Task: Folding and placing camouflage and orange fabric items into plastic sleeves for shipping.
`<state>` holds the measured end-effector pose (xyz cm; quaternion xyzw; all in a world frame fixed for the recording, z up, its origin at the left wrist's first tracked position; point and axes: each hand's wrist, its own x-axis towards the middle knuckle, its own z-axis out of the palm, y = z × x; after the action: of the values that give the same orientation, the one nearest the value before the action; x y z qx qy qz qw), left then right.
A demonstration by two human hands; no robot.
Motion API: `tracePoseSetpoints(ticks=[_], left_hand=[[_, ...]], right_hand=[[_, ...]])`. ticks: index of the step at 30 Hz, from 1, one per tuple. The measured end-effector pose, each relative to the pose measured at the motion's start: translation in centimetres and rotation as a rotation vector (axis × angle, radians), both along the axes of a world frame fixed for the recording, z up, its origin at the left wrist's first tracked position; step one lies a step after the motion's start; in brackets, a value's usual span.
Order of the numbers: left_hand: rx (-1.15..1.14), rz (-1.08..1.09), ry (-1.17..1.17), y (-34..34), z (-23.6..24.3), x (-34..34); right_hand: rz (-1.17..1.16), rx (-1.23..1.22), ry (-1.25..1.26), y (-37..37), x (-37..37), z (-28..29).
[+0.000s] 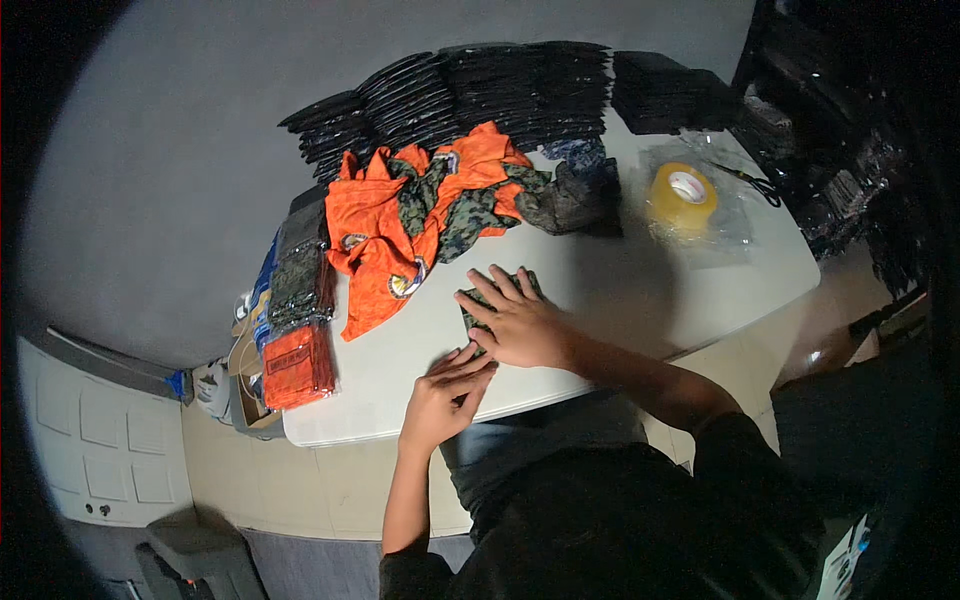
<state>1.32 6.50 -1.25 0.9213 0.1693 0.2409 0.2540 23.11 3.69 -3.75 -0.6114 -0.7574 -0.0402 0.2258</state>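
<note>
A small folded piece of green camouflage cloth [472, 321] lies on the white table [400, 385] close to its front edge. Across it my right hand [522, 328] is laid flat with the fingers spread, covering most of the cloth. My left hand [445, 398] reaches to the cloth's near left corner, fingers stretched out and their tips beside my right hand's thumb. Farther back sits a loose heap of orange shirts [375, 215] with round printed emblems, mixed with camouflage cloth pieces [470, 218].
Stacks of black plastic packets [490, 95] line the table's back. At the left edge are bagged camouflage bundles [300, 270] and an orange bundle [300, 365]. A yellow tape roll [683, 198] rests on clear plastic bags [735, 232], near black-handled scissors [765, 190].
</note>
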Motion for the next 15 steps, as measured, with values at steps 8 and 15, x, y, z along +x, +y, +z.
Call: tracePoseSetpoints(ticks=[8,15], left_hand=[[-0.354,0.367,-0.263,-0.3,-0.5,-0.4],[-0.311,0.490,-0.222,-0.3,-0.7,-0.3]], right_hand=[[-0.203,-0.055,-0.062,-3.4,2.1,0.4],[-0.284,-0.035,0.002,-4.7,1.8,1.0]])
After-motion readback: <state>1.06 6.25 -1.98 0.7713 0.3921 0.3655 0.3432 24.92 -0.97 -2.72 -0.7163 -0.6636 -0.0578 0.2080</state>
